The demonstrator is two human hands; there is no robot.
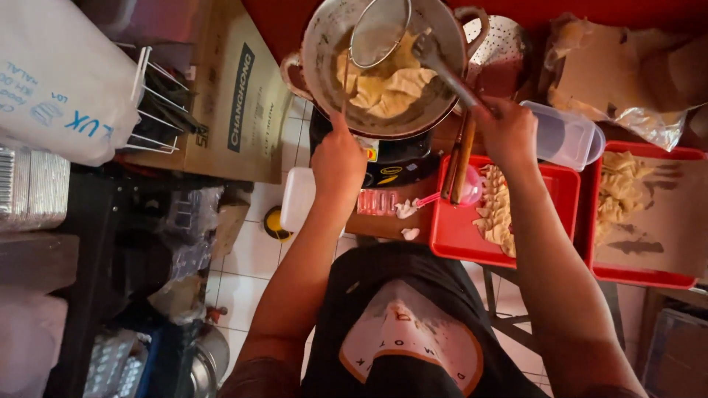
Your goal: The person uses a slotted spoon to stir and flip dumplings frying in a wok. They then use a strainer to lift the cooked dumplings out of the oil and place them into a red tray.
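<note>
Packages and labels around the cooking spot

A large brown cardboard carton (240, 96) with dark printed lettering leans at upper left; beside it, at the far left, lies a white plastic sack (63, 81) printed in blue; below that sits a stack of silver foil trays (29, 184); a small yellow-and-black label (391, 171) marks the black stove front under the pan

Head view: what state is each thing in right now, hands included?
Round metal wok: on the black stove, holding pale dough pieces.
Wire mesh skimmer: held over the wok.
Left hand: closed on the skimmer's handle.
Right hand: closed on a metal utensil that reaches into the wok.
Near red plastic tray: partly filled with pale pieces.
Far red tray: paper-lined, holding pieces.
</note>
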